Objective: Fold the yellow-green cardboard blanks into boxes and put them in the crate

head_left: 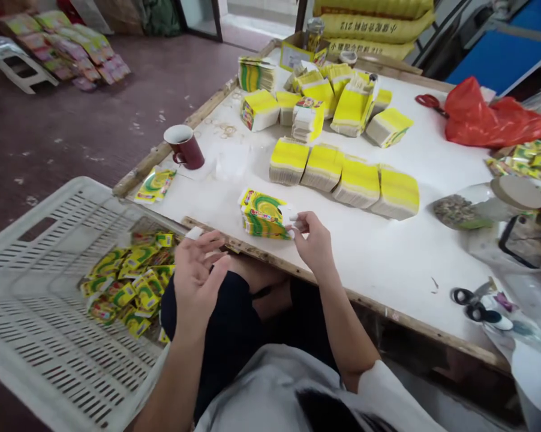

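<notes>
Near the front edge of the white table (360, 252) lies a stack of printed yellow-and-green packets (265, 216). My right hand (314, 243) is at its right end, with thumb and fingers closed on the edge of a packet. White coverings show on its fingertips. My left hand (199, 270) hovers between the table edge and the crate, palm turned inward, fingers loosely bent and apart. Something white is at one of its fingertips; I see no packet in it. Below and left of it, filled yellow packets (135, 282) lie in the white plastic crate (41, 336).
Bundled yellow card stacks (355, 183) form a row, with more bundles (315, 90) behind. A maroon mug (185, 147) stands at the left edge. To the right are a red plastic bag (481, 117), a jar (472, 207), a phone (525, 240) and scissors (472, 300).
</notes>
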`<action>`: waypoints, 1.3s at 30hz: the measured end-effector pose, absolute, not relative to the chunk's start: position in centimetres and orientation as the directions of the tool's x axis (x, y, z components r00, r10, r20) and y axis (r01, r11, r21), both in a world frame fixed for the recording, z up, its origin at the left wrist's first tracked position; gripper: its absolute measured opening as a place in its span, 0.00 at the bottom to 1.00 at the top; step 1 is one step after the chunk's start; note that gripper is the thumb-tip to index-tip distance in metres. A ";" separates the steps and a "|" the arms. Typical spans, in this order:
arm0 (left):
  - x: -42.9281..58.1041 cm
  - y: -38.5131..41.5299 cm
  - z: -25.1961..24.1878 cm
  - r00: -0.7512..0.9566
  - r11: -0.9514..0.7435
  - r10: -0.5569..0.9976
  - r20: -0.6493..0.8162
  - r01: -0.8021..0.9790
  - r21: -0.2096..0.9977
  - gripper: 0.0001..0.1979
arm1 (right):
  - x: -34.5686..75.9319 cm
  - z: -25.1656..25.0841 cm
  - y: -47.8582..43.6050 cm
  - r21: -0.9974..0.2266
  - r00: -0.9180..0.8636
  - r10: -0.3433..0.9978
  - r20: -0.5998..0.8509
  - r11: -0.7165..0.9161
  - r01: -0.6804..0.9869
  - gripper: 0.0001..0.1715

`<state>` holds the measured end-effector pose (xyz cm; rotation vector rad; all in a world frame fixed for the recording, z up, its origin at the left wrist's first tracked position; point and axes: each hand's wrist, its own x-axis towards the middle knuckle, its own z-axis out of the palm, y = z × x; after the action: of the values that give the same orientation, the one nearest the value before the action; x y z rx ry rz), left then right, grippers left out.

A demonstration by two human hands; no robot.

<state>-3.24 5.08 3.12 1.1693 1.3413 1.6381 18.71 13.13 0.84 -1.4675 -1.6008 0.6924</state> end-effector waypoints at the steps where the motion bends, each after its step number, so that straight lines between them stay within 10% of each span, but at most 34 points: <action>1: -2.6 5.4 2.9 -0.310 -0.204 0.933 0.184 -0.033 0.978 0.27 | 18.1 0.8 13.8 -0.807 0.039 0.977 0.210 0.151 0.571 0.10; 13: 0.2 5.6 -1.4 -0.206 0.007 0.975 -0.088 -0.366 0.931 0.20 | 15.4 0.4 15.7 -0.635 0.037 0.991 0.131 0.056 0.770 0.14; 25: 3.6 6.7 3.2 -0.396 -0.281 0.918 -0.029 -0.699 0.657 0.27 | 15.1 2.7 5.8 -0.988 -0.466 0.884 0.035 0.101 0.118 0.16; 29: 3.5 7.3 3.7 -0.514 -0.349 0.856 -0.058 -0.657 0.668 0.30 | 13.9 1.9 5.6 -0.998 -0.447 0.894 0.041 0.059 0.026 0.26; 39: 0.2 4.9 0.9 -0.482 -0.197 0.876 -0.013 -0.382 0.903 0.17 | 18.8 2.8 8.9 -0.864 -0.231 0.877 0.421 0.466 0.193 0.09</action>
<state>0.18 4.90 0.87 0.6647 1.1519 1.8094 18.76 8.86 2.76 -0.9251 -1.7068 0.8493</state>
